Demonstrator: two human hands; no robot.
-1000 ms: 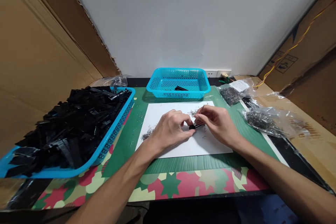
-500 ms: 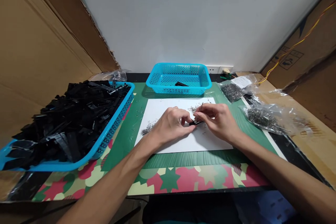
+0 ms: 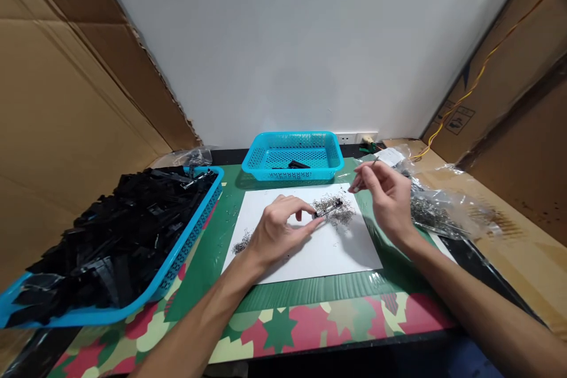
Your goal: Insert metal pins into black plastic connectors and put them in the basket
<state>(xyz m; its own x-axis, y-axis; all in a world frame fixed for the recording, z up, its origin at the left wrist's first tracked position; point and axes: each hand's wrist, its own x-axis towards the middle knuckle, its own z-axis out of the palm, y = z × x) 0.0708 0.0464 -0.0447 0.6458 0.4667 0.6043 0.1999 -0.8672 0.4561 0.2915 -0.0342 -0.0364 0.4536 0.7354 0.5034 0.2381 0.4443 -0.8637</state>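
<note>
Well, from where I stand, the white sheet (image 3: 305, 266) is the heart of it, and both hands work around it. Above the middle of the sheet, the left hand (image 3: 279, 227) has its thumb and forefinger nearly closed, pinching one end of a slim black part (image 3: 328, 210). That part sits right between the two tips and juts out beyond them, slanting away towards the sheet's far right corner. Its free end is over the larger heap of tiny metal pieces (image 3: 341, 220); whether it touches the heap, I can't tell.

Over by the sheet's right edge, the right hand (image 3: 387, 195) is raised well apart from the black part, thumb and fingers drawn together on a thin tool (image 3: 375, 160) that pokes up above them. A smaller metal heap (image 3: 241, 242) lies at the sheet's left edge, near the left forearm. Beyond the far edge stands a small blue basket (image 3: 290, 175) with a few black pieces; left of the sheet, a big blue basket (image 3: 188, 246) is heaped with black parts.
</note>
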